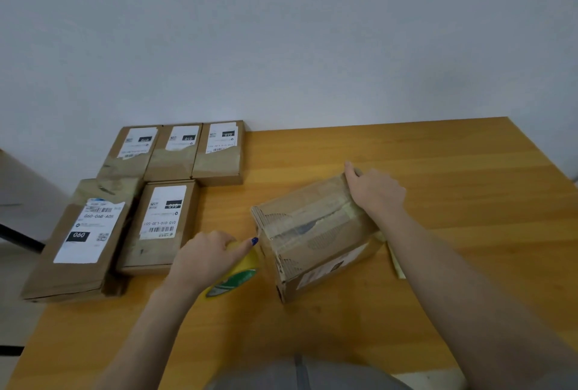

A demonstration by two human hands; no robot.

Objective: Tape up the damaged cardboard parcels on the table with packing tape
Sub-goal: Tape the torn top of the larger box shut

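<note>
Head view, cardboard parcel (316,233) sat mid-table (438,155), right hand (373,191) held its 1 o'clock end, fingers bent over the edge, left hand (206,253) gripped yellow tape roll (237,271) just beside its 8 o'clock corner, five labelled parcels (162,224) lay toward 10 o'clock.

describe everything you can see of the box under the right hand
The cardboard box is brown corrugated board with frayed corners showing the fluting. Glossy tape runs along its top seam and down the near end, and a white label sits on its near side. It lies skewed on the wooden table. The right hand holds its far end, fingers bent over the edge; the left hand holds a yellow tape roll by its near corner.
</note>
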